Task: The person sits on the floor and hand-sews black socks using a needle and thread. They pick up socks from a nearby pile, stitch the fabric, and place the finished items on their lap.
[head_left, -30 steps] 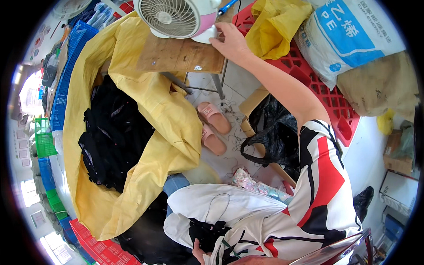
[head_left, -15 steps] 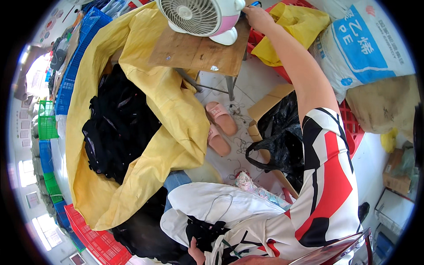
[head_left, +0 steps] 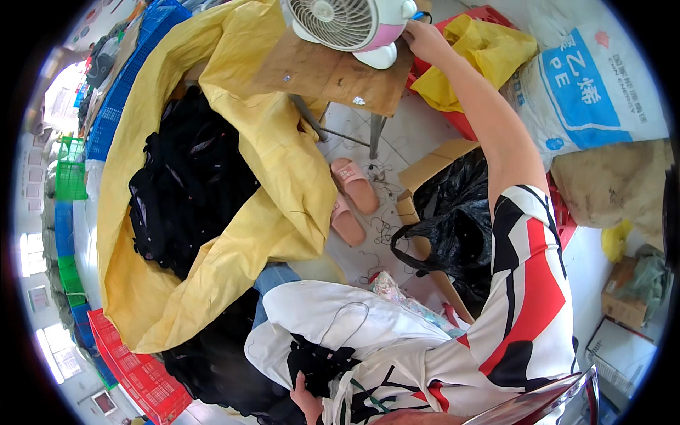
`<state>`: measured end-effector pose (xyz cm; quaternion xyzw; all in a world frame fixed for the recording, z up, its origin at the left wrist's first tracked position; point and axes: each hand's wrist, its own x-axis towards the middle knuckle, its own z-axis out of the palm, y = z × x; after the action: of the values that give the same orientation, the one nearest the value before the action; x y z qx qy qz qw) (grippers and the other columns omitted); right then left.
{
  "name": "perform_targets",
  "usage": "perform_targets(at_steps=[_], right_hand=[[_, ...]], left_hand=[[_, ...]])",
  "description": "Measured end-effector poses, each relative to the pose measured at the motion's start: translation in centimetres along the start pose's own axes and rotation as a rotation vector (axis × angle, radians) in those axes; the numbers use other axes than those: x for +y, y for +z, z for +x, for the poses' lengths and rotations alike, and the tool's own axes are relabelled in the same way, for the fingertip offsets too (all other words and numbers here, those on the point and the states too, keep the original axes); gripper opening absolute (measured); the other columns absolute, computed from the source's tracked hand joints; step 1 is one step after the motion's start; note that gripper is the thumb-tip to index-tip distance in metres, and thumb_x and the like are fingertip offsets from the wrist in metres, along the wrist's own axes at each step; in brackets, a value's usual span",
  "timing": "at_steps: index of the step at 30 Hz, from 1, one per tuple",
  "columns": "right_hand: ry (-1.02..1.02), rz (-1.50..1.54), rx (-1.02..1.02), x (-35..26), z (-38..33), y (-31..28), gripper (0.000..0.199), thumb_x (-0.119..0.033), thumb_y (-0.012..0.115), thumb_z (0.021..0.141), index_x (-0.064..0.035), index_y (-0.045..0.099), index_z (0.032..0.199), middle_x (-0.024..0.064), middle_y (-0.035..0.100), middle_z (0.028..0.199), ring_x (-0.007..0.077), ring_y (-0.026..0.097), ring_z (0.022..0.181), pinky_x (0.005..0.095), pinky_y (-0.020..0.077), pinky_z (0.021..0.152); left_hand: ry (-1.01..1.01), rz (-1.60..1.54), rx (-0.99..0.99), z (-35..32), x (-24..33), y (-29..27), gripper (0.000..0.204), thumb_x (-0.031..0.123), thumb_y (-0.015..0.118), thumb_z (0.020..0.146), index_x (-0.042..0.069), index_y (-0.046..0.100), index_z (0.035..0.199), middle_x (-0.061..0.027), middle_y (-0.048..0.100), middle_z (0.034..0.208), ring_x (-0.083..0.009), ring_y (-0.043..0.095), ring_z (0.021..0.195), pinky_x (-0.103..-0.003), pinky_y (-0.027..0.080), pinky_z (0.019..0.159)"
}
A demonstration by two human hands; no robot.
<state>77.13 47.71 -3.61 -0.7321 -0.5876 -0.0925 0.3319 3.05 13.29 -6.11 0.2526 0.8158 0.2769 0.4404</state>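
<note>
since a second ago your right hand (head_left: 423,39) has slid from the desk (head_left: 333,71) edge round to the fan's (head_left: 350,27) pink side, at the desk's far end. its grip is curled against the housing; you can't tell if it truly holds. your left hand (head_left: 306,400) sits low at your lap, pinching black cloth (head_left: 315,361). risk: a push there could tip the fan off the desk onto the slippers (head_left: 352,198), or a finger could slip into the grille. count: one fan, one desk, two slippers, one yellow sack (head_left: 234,212), one black bag (head_left: 453,219).
</note>
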Motion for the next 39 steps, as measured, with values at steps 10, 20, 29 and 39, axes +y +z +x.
perform_targets(at_steps=[10, 20, 29, 39], right_hand=[[0.359, 0.657, 0.070, -16.0, -18.3, -1.4, 0.016, -0.009, 0.062, 0.097, -0.0022, 0.065, 0.110, 0.0006, 0.065, 0.092, 0.0069, 0.059, 0.081, 0.0211, 0.0481, 0.072], [0.002, 1.045, -1.163, -44.5, -41.0, -1.2, 0.013, -0.009, 0.066, 0.093, -0.0042, 0.066, 0.106, 0.0011, 0.064, 0.089, 0.0070, 0.057, 0.071, 0.0225, 0.0475, 0.064], [-0.526, 0.833, -1.140, -52.4, -45.6, -0.7, 0.012, -0.012, 0.068, 0.087, -0.0042, 0.063, 0.095, 0.0131, 0.066, 0.085, 0.0313, 0.064, 0.074, 0.0369, 0.0508, 0.064], [-0.074, 0.756, -1.340, -50.1, -44.4, -1.9, 0.008, -0.013, 0.058, 0.095, -0.0052, 0.057, 0.093, 0.0044, 0.064, 0.076, 0.0140, 0.063, 0.066, 0.0274, 0.0506, 0.059]], left_hand=[[-0.114, -0.545, -0.177, -1.1, -1.0, -0.6, 0.038, 0.005, 0.067, 0.083, -0.004, 0.062, 0.120, -0.0136, 0.067, 0.108, -0.0240, 0.065, 0.099, -0.035, 0.051, 0.089], [-0.160, -0.801, -0.070, -1.8, -5.1, -3.6, 0.050, 0.010, 0.080, 0.079, -0.007, 0.053, 0.117, -0.0067, 0.066, 0.093, -0.0145, 0.061, 0.086, -0.028, 0.047, 0.085], [-0.127, -0.851, -0.175, -1.9, -5.6, -4.4, 0.027, 0.013, 0.079, 0.083, 0.000, 0.064, 0.102, -0.0039, 0.067, 0.090, -0.0113, 0.060, 0.083, -0.027, 0.047, 0.078], [-0.137, -0.845, -0.223, -0.4, -6.2, -4.5, 0.020, 0.013, 0.078, 0.084, 0.001, 0.067, 0.096, -0.0025, 0.067, 0.088, -0.0111, 0.059, 0.080, -0.026, 0.046, 0.079]])
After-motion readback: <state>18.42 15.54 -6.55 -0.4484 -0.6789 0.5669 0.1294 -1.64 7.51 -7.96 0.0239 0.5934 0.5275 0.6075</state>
